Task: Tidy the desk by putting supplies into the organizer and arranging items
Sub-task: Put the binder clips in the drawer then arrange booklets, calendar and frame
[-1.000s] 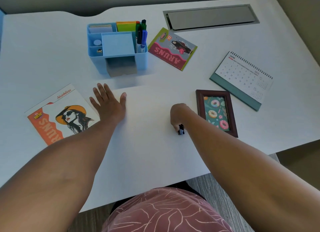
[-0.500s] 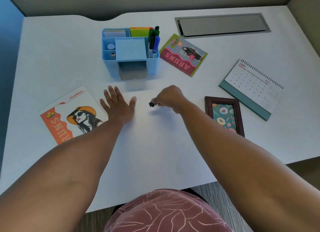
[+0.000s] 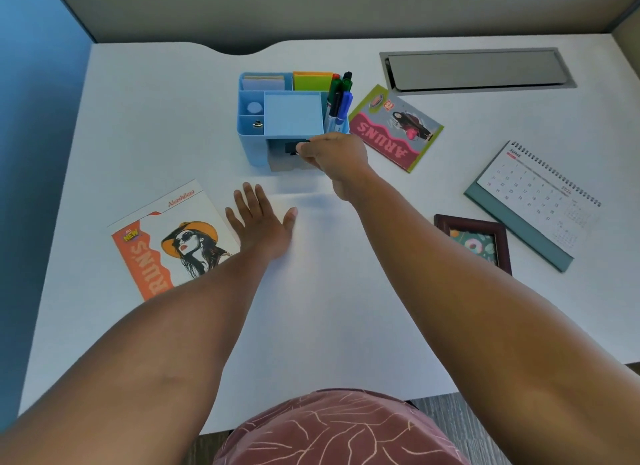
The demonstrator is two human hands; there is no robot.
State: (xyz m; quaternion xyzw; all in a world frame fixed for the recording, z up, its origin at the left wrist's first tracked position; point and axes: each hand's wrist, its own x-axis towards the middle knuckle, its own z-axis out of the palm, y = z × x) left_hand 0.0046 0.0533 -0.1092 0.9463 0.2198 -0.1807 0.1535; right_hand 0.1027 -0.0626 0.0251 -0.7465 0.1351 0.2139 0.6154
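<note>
A light blue desk organizer (image 3: 249,145) stands at the middle back of the white desk (image 3: 346,308). It holds sticky notes, several markers (image 3: 341,99) and a small clip in a left compartment. My right hand (image 3: 334,154) pinches a small black binder clip (image 3: 292,148) right at the organizer's front opening. My left hand (image 3: 261,222) lies flat, fingers spread, on the desk in front of the organizer.
An orange-and-white booklet (image 3: 169,239) lies beside my left hand. A pink-and-green card (image 3: 394,128) lies right of the organizer. A desk calendar (image 3: 533,201) and a dark picture frame (image 3: 474,242) are at the right. A grey cable tray cover (image 3: 474,69) is set in the back.
My right hand picked the black clip up from near the picture frame and carried it forward and left to the organizer's front. My left hand stayed flat.
</note>
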